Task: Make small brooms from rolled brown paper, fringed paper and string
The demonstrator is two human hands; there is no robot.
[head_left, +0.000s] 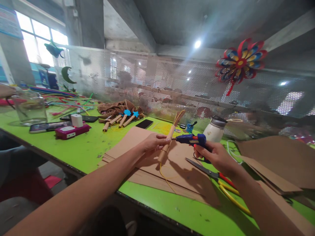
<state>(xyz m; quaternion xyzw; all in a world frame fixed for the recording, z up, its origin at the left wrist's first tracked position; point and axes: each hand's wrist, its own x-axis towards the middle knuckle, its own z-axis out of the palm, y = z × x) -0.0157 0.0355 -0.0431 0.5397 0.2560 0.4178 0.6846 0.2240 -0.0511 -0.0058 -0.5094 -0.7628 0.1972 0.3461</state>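
In the head view my left hand (155, 143) is closed on a rolled brown paper tube (164, 153), tilted, with a fringed upper end and a yellow strand hanging from its lower end. My right hand (213, 154) grips a blue hot glue gun (190, 139). Its nozzle points left and meets or nearly meets the tube beside my left fingertips. Beneath both hands lies a stack of brown paper sheets (147, 178). Scissors (204, 168) with red and yellow handles rest under my right wrist, partly hidden by it.
Finished-looking paper bundles with blue shapes (127, 112) lie at the back. A dark phone (144, 123), a white bottle (214, 129) and a purple power strip (72, 131) stand around the green table (157, 200). At left is a glass jar (31, 108); a perforated screen (157, 85) runs behind.
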